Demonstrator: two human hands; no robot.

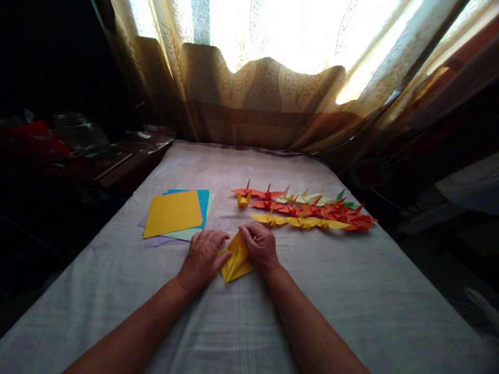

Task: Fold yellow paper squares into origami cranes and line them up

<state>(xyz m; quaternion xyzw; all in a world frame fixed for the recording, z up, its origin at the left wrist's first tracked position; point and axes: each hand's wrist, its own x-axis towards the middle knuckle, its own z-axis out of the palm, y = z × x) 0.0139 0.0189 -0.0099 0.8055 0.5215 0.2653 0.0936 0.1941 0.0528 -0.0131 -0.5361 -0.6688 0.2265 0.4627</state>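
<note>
My left hand [203, 255] lies flat, palm down, its fingertips pressing the left edge of the yellow folded paper [235, 262]; it pins the paper and closes on nothing. My right hand [260, 246] is curled over the paper's upper right point, thumb and forefinger pinching it, so that grip is closed on the paper itself. The paper lies directly between the two hands on the cloth-covered bench [351, 301], part-folded into a narrow kite shape with its long flaps pointing toward me.

I judge this to be a mid-fold step: a flap is being brought to a crease line and flattened. The next move would call for the left hand to hold the base steady while the right runs the crease sharp along the edge, keeping the points aligned.

Further out, to the left and just beyond my left hand, sits a stack of coloured sheets [175, 214], yellow on top. To the right, beyond my right hand, lie rows of finished paper cranes [307, 210] in red, orange, yellow and cream. A curtain [257, 98] hangs behind.
</note>
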